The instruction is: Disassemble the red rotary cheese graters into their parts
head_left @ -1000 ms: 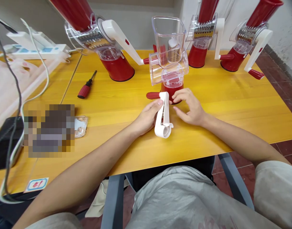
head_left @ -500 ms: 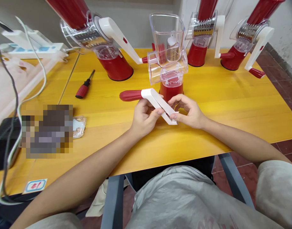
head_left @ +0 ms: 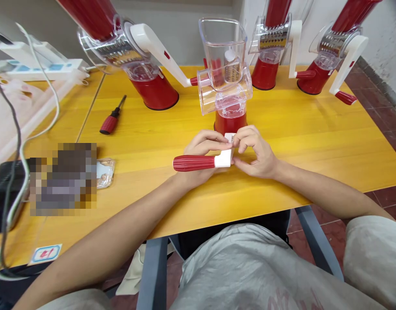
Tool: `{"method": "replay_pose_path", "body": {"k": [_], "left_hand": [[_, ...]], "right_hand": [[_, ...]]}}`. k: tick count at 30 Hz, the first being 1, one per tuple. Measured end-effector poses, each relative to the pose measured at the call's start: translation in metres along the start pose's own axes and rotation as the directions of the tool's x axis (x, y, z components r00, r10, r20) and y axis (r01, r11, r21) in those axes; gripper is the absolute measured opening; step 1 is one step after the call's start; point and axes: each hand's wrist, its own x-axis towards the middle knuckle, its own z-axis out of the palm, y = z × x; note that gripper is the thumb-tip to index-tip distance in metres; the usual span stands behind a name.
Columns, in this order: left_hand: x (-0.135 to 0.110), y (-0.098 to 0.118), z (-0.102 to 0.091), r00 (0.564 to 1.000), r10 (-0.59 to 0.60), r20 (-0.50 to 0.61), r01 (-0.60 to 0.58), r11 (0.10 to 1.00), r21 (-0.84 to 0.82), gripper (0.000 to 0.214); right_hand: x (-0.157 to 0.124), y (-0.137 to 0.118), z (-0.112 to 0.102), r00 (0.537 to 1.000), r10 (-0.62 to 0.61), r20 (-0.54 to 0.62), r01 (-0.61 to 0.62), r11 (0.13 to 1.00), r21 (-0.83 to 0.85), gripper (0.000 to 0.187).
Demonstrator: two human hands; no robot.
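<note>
Near the front edge of the surface (head_left: 236, 202), the crank (head_left: 194, 163) is clasped by the left hand (head_left: 197, 148) and pinched by the right hand (head_left: 257, 155), seemingly for 2-sided steadiness.

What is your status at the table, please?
Left hand holding the crank, red handle pointing left; right hand at its white part. Transparent-topped grinder upright just beyond both hands. Screwdriver lying apart, off to the left.

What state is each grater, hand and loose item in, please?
Crank: held, handle pointing left
Left hand: gripping the crank
Right hand: fingertips at the crank
Clear-hopper grater: upright, crank not attached
Left grater: upright, crank attached
Second-from-right grater: upright, crank attached
Far-right grater: upright, crank attached
Screwdriver: lying flat
</note>
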Motion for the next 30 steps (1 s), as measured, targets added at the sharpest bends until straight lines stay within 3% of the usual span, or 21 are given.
{"method": "replay_pose_path", "body": {"k": [6, 11, 16, 20, 25, 27, 30], "left_hand": [[-0.004, 0.000, 0.000, 0.993, -0.117, 0.014, 0.117, 0.993, -0.002, 0.044], [-0.004, -0.001, -0.001, 0.992, -0.111, 0.057, 0.113, 0.993, -0.034, 0.044], [-0.001, 0.005, -0.001, 0.992, -0.116, 0.045, 0.121, 0.987, -0.102, 0.038], [0.001, 0.012, 0.001, 0.990, -0.136, 0.026, 0.138, 0.977, -0.162, 0.033], [0.001, 0.006, 0.004, 0.979, -0.197, -0.056, 0.188, 0.972, -0.139, 0.037], [0.002, 0.004, 0.005, 0.960, -0.248, -0.127, 0.229, 0.962, -0.150, 0.042], [0.002, 0.004, 0.007, 0.916, -0.365, -0.167, 0.330, 0.921, -0.206, 0.054]], "right_hand": [[-0.001, 0.001, -0.006, 0.998, 0.010, 0.054, -0.010, 1.000, -0.005, 0.021], [0.001, 0.003, -0.004, 0.999, -0.012, 0.051, 0.011, 1.000, 0.024, 0.022], [0.001, -0.001, 0.002, 0.993, -0.115, -0.005, 0.115, 0.988, 0.104, 0.022], [-0.002, 0.001, -0.002, 0.994, 0.062, 0.093, -0.073, 0.990, 0.122, 0.016], [-0.003, 0.005, -0.008, 0.975, 0.221, 0.023, -0.221, 0.955, 0.197, 0.029], [-0.002, 0.004, -0.009, 0.942, 0.333, 0.036, -0.332, 0.913, 0.238, 0.038], [0.000, 0.002, -0.009, 0.844, 0.523, 0.121, -0.530, 0.779, 0.336, 0.057]]}}
